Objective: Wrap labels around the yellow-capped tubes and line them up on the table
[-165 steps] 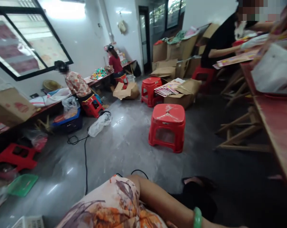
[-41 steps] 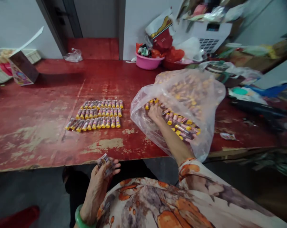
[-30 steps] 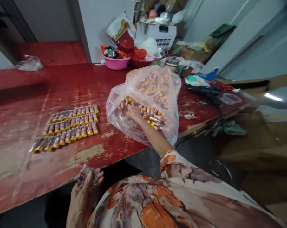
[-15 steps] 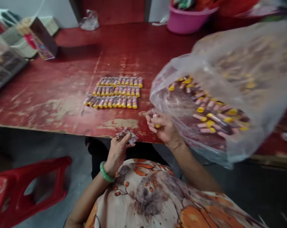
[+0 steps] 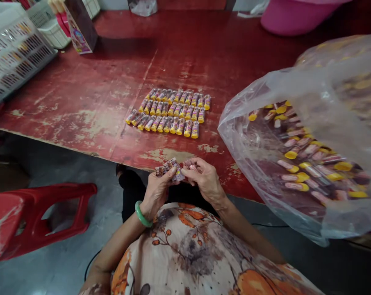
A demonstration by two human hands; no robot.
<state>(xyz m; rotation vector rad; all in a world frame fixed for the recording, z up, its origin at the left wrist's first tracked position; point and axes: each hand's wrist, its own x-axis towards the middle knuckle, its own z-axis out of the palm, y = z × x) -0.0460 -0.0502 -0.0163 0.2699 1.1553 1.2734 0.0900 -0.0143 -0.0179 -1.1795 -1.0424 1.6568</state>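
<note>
My left hand (image 5: 157, 189), with a green bangle at the wrist, is closed on small printed sheets (image 5: 170, 169) at the table's front edge. Right beside it, my right hand (image 5: 205, 179) pinches the sheets' right side with thumb and finger. A small pinkish checked piece (image 5: 192, 167) shows among its curled fingers, partly hidden. Beyond my hands, small tubes with yellow ends (image 5: 173, 110) lie in three rows on the red table (image 5: 80, 94). To the right, a clear plastic bag (image 5: 243, 102) lies open with many yellow-capped tubes (image 5: 292, 153) inside.
White baskets (image 5: 16, 53) stand at the far left, near an upright printed box (image 5: 80, 28). A pink tub (image 5: 292, 16) and a crumpled clear bag (image 5: 144, 7) are at the back. A red stool (image 5: 56, 213) stands on the floor at the lower left.
My right hand has come left and now touches the printed sheets in my left hand. The view has shifted, so the rows and the bag appear farther right.
</note>
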